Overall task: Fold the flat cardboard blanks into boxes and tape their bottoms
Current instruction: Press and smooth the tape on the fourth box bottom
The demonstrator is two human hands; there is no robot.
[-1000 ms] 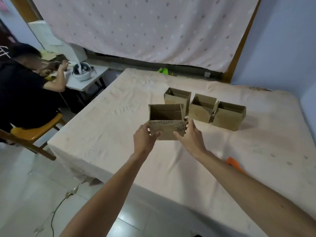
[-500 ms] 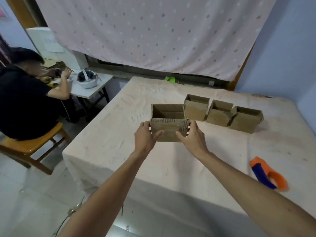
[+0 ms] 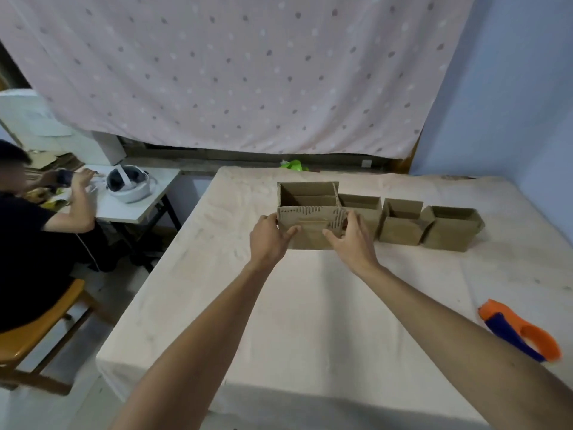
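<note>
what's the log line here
left hand, right hand: hold open brown cardboard box | beside: three folded boxes | orange-blue tape dispenser: untouched

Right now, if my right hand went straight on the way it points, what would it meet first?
The cardboard box your right hand grips; it points into the box's right side. The neighbouring box stands close beside, depth unclear.

A brown, open-topped cardboard box [image 3: 310, 218] is upright at frame centre. Three similar boxes [image 3: 400, 234] form a row just to its right.
</note>
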